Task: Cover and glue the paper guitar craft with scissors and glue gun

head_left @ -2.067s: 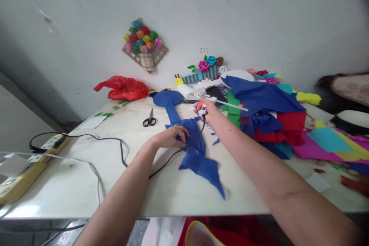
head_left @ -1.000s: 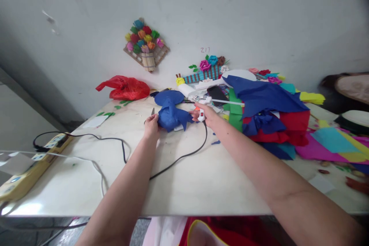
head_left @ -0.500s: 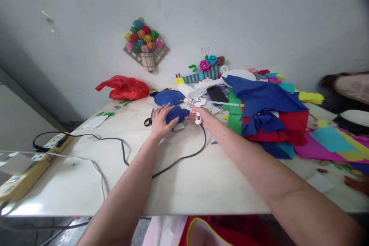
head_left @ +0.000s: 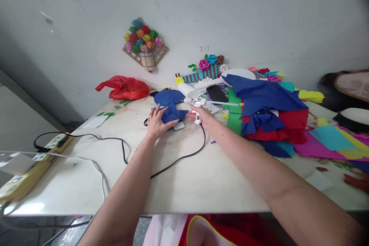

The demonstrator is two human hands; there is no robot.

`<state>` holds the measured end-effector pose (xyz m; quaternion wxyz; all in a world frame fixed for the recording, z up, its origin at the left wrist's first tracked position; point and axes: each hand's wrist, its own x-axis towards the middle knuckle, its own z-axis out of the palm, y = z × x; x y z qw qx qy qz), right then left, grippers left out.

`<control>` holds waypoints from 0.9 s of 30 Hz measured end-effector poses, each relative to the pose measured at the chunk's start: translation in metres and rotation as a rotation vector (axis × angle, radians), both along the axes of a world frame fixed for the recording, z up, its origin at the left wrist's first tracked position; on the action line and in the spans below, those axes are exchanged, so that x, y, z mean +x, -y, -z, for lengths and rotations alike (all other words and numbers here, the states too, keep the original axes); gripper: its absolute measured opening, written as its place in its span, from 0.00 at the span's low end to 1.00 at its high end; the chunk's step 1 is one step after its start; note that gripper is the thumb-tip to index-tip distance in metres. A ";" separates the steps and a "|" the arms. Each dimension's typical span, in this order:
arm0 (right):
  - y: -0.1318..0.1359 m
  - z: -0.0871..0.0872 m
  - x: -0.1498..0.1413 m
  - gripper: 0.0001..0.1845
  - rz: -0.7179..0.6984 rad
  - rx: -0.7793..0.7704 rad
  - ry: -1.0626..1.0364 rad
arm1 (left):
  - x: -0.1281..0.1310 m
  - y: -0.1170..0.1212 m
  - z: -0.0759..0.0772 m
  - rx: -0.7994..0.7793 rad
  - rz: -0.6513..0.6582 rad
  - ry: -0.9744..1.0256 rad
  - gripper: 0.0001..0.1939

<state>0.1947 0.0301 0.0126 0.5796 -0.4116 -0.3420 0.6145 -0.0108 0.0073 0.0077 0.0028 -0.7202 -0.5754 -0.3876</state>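
Note:
My right hand [head_left: 201,115] is wrapped round a white glue gun [head_left: 198,103], its nozzle aimed left and a glue stick [head_left: 223,103] jutting from its back. A black cord runs from its grip across the table. My left hand [head_left: 158,123] lies with fingers spread on a piece of blue paper [head_left: 173,113]. Just behind that is a round blue piece [head_left: 168,97], close to the nozzle. Scissors [head_left: 145,122] are partly hidden beside my left hand. A small white object [head_left: 179,125] lies at the blue paper's near edge.
At the right is a pile of coloured paper [head_left: 268,96], with a phone [head_left: 216,93] to its left. A red plastic bag [head_left: 123,87] lies at the back left. The yellow power strip [head_left: 34,161] sits along the left edge. Paper flowers [head_left: 144,38] hang on the wall.
My left hand has shifted slightly left and toward me, uncovering more of the blue paper. The right hand and glue gun stay nearly in place.

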 end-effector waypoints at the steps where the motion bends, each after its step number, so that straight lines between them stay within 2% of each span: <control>1: 0.000 0.000 0.000 0.09 0.005 -0.005 0.009 | -0.002 0.000 0.000 -0.012 0.031 -0.014 0.38; 2: 0.001 0.000 0.000 0.10 0.009 -0.009 0.019 | -0.004 -0.001 0.000 -0.022 0.056 -0.025 0.37; 4: 0.002 -0.001 0.001 0.11 0.007 -0.021 0.045 | -0.007 -0.004 0.002 -0.043 0.071 -0.030 0.31; 7: 0.005 -0.004 0.003 0.09 -0.011 -0.022 0.089 | -0.012 -0.011 0.007 -0.025 0.011 0.017 0.15; 10: 0.007 -0.007 0.006 0.05 -0.036 0.009 0.113 | -0.015 -0.017 0.013 0.036 -0.020 0.062 0.11; 14: 0.006 -0.006 0.012 0.05 -0.176 0.087 0.128 | -0.013 -0.020 0.017 0.047 -0.053 0.090 0.12; 18: 0.005 -0.007 0.022 0.09 -0.377 0.189 0.148 | -0.011 -0.016 0.015 0.027 -0.082 0.106 0.15; 21: 0.006 -0.010 0.027 0.09 -0.465 0.230 0.218 | -0.012 -0.016 0.013 0.005 -0.089 0.141 0.17; 24: 0.008 -0.012 0.028 0.11 -0.472 0.257 0.313 | -0.017 -0.018 0.009 -0.080 -0.068 0.329 0.20; 27: 0.009 -0.011 0.027 0.14 -0.445 0.255 0.413 | -0.023 -0.021 -0.001 -0.259 -0.062 0.658 0.31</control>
